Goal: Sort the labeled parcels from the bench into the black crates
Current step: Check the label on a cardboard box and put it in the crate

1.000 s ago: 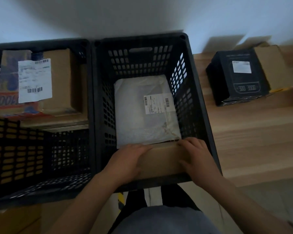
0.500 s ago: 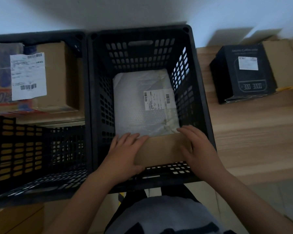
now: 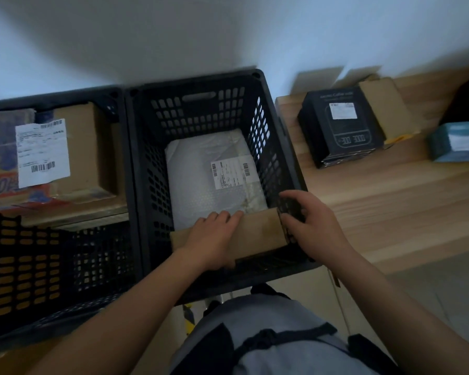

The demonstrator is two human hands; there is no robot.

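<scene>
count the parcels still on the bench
3 in view: a black box nearest the crates, a brown cardboard parcel tucked behind it, and a teal box cut off at the right edge. More may lie out of frame.

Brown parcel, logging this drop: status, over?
Left hand flat on brown parcel in middle crate. Right hand at its end. White parcel alongside.

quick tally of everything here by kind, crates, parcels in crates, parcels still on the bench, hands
Black crates: 2 (left crate, right crate)
Parcels in crates: 3 (cardboard box, white mailer, brown parcel)
Parcels on the bench: 3 (black box, brown box, teal box)
Hands: 2 (left hand, right hand)
Total: 10
</scene>
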